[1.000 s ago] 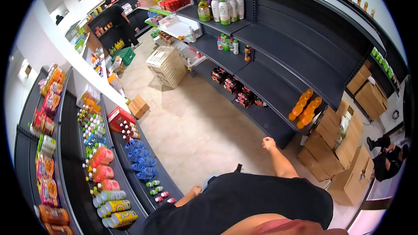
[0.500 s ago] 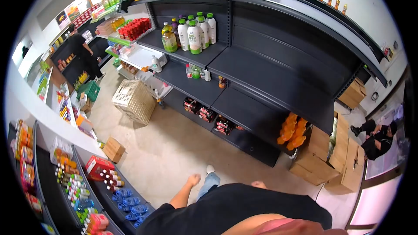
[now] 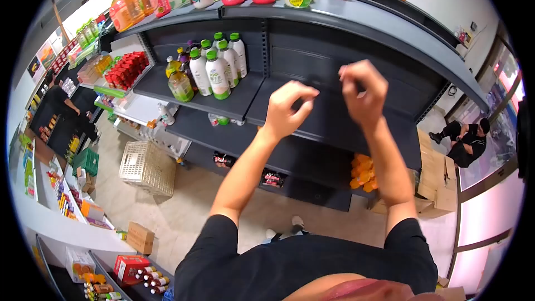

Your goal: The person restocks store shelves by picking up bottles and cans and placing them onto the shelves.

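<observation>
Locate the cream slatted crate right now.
Head view, on the floor at the person's left: the cream slatted crate stands between the green crate and the dark shelf unit, beyond a small cardboard box.

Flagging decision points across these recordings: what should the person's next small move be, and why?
Probably open the left hand and ease it toward the green-capped white bottles. It and the right hand are raised, fingers curled, with nothing visible in either, and those bottles stand upright on the shelf to its left.
</observation>
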Action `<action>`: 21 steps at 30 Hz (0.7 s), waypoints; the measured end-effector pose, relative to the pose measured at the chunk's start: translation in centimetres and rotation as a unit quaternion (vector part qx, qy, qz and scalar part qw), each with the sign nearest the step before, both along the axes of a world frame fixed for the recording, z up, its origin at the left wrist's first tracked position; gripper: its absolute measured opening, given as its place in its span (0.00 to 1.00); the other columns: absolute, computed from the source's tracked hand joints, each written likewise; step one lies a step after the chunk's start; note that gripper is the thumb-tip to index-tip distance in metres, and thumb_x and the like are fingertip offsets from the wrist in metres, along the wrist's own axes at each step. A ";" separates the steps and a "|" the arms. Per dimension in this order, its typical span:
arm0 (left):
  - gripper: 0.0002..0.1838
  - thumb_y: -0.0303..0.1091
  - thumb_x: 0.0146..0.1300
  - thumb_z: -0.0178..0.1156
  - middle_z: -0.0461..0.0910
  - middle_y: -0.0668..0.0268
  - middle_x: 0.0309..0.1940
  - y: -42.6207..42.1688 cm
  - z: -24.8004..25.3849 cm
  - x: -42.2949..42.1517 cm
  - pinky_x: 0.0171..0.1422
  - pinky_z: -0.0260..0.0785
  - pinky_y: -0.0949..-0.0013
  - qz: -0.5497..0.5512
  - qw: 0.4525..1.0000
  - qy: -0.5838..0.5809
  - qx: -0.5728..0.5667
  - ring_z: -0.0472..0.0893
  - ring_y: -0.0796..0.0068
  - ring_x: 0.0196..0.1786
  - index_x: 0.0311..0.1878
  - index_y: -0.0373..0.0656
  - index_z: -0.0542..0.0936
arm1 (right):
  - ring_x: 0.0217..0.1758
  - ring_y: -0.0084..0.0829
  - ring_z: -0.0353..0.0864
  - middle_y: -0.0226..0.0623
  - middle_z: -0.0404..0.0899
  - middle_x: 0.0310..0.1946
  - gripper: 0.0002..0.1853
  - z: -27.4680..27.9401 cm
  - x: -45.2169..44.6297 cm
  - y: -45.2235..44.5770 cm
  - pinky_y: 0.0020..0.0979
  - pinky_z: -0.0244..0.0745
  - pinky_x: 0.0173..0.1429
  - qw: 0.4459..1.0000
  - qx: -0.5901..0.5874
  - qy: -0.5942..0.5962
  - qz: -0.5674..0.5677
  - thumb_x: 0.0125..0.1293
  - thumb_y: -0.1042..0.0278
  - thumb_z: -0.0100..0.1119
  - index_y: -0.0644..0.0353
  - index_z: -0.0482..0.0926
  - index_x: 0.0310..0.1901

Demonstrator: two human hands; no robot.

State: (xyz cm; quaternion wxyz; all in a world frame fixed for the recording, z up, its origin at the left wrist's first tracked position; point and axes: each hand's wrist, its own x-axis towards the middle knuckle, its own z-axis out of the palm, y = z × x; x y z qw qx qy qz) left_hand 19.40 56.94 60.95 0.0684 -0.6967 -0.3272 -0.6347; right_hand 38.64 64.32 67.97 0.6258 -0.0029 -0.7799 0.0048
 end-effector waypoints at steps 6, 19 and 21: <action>0.06 0.28 0.60 0.64 0.86 0.59 0.33 9.9 16.1 2.0 0.44 0.79 0.63 0.047 0.985 0.100 0.130 0.86 0.59 0.38 0.38 0.42 0.87 | 0.50 0.39 0.88 0.43 0.88 0.46 0.15 15.2 0.2 11.9 0.37 0.80 0.57 0.972 -0.030 -0.060 -0.227 0.65 0.61 0.65 0.56 0.87 0.50; 0.21 0.45 0.61 0.59 0.87 0.56 0.54 24.8 19.8 2.0 0.69 0.75 0.56 0.271 0.895 0.245 -0.257 0.85 0.56 0.59 0.54 0.54 0.89 | 0.60 0.41 0.82 0.50 0.82 0.61 0.43 20.1 -7.1 35.1 0.39 0.76 0.64 0.812 -0.143 -0.468 -0.318 0.58 0.62 0.71 0.47 0.69 0.78; 0.21 0.46 0.62 0.58 0.88 0.57 0.54 25.7 19.9 1.8 0.69 0.75 0.56 0.295 0.881 0.267 -0.255 0.85 0.55 0.58 0.55 0.54 0.89 | 0.62 0.39 0.79 0.48 0.80 0.63 0.45 19.8 -7.6 37.0 0.37 0.74 0.66 0.810 -0.145 -0.485 -0.296 0.59 0.63 0.71 0.51 0.65 0.79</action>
